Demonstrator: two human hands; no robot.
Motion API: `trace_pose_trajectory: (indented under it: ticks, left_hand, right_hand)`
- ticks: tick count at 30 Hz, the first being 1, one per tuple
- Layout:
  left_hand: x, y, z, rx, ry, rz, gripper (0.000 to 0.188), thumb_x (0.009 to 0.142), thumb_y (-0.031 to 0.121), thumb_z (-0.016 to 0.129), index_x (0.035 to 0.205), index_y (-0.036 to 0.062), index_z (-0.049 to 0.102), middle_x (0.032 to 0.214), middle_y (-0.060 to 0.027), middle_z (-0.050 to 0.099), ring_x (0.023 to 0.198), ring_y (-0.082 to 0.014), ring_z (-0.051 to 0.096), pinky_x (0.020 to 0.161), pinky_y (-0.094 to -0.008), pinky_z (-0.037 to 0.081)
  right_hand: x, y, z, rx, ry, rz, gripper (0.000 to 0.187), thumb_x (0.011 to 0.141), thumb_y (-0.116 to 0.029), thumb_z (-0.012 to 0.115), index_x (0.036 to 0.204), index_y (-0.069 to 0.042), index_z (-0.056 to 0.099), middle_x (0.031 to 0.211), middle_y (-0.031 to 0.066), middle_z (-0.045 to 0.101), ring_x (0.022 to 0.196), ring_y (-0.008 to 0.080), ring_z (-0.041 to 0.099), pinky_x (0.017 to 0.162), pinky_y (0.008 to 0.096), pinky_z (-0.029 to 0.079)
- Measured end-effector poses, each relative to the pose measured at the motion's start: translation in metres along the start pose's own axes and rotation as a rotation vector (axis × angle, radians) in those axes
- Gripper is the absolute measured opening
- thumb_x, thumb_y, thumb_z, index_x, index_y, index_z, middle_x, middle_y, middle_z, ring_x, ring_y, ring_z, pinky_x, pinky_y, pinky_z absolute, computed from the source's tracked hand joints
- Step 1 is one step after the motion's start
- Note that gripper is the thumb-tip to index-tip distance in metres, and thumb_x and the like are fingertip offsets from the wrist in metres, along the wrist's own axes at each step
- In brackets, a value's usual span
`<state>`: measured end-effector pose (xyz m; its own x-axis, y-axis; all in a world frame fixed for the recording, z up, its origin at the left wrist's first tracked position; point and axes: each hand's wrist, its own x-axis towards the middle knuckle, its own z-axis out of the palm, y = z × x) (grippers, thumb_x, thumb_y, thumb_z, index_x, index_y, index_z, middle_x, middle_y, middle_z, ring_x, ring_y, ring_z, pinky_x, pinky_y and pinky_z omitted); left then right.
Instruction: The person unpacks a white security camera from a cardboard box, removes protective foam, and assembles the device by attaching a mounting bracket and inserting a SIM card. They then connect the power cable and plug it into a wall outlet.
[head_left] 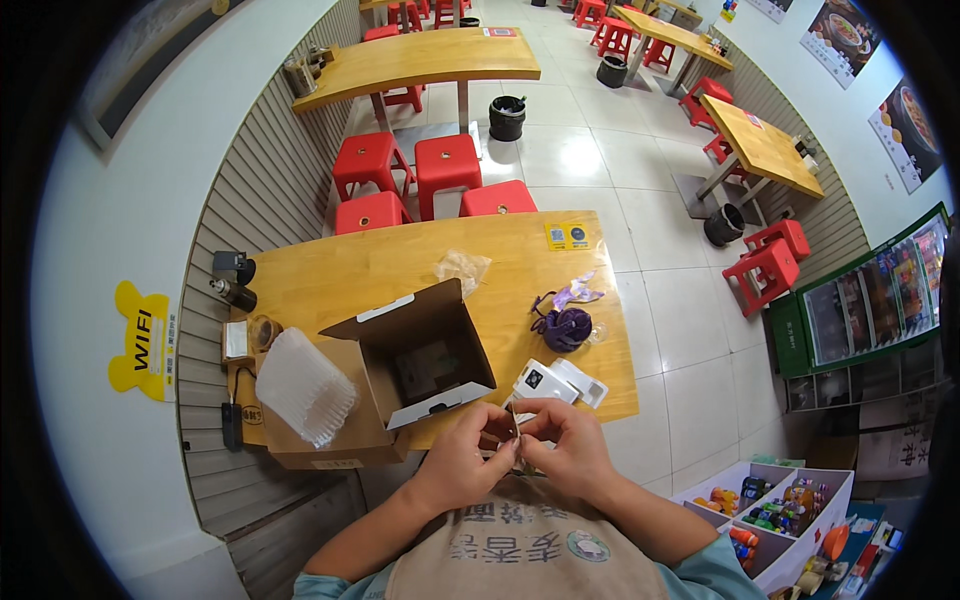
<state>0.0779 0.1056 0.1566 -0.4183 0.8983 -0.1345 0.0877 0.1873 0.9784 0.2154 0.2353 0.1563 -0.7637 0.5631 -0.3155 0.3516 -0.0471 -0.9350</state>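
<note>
Close in front of my apron, at the near edge of the wooden table [390, 243], my two hands meet. My left hand [462, 462] and my right hand [568, 455] both pinch a small thin item [516, 424], dark along its edge; its kind is hidden by the fingers. Just beyond them lie a flat white item with a dark square [543, 382] and another white piece [582, 384]. Left of these stands an open cardboard box [384, 362], dark inside. A purple ball that looks like yarn [563, 330] sits farther back, beside a shiny purple wrapper [577, 291].
Clear air-cushion wrap [308, 388] rests on a flat brown carton [325, 453] at the left. Crumpled plastic [463, 270] lies behind the open box. Red stools [448, 168] stand past the table. A divided white bin of bottles [770, 510] is at lower right.
</note>
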Motion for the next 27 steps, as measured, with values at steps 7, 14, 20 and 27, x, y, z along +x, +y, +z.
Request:
trace_pose_trajectory:
  ticks: [7,14,20,27]
  left_hand:
    - [-0.003,-0.007,0.001,0.126,0.002,0.012,0.028,0.084,0.006,0.071,0.107,-0.0035,0.057,0.095,-0.0140,0.068,0.084,-0.0181,0.072,0.073,-0.0323,0.059]
    - [-0.010,-0.018,0.010,0.192,0.041,0.023,0.022,0.082,0.005,0.070,0.100,-0.0034,0.060,0.090,-0.0137,0.067,0.076,-0.0196,0.070,0.070,-0.0317,0.058]
    - [-0.015,-0.022,0.015,0.196,0.051,-0.002,0.019,0.081,0.006,0.071,0.095,-0.0025,0.062,0.083,-0.0138,0.068,0.070,-0.0214,0.069,0.065,-0.0322,0.055]
    - [-0.014,-0.019,0.017,0.222,0.043,0.005,0.013,0.079,0.007,0.068,0.088,-0.0018,0.063,0.077,-0.0161,0.066,0.064,-0.0234,0.066,0.060,-0.0340,0.051]
  right_hand:
    - [-0.003,0.004,0.003,-0.171,-0.016,-0.123,0.024,0.083,-0.004,0.072,0.104,0.007,0.070,0.098,0.0112,0.076,0.085,0.0128,0.073,0.077,0.0275,0.059]
    - [-0.006,0.004,0.001,-0.189,-0.066,-0.009,0.036,0.082,-0.006,0.072,0.117,0.006,0.070,0.084,0.0056,0.074,0.075,0.0096,0.070,0.072,0.0263,0.057]
    - [-0.008,0.012,0.000,-0.204,-0.079,0.031,0.027,0.080,-0.011,0.073,0.100,0.006,0.072,0.084,0.0114,0.075,0.070,0.0149,0.071,0.068,0.0305,0.057]
    - [-0.010,0.014,-0.002,-0.230,-0.096,0.076,0.022,0.079,-0.014,0.074,0.083,0.007,0.070,0.090,0.0173,0.077,0.068,0.0194,0.071,0.067,0.0336,0.056]
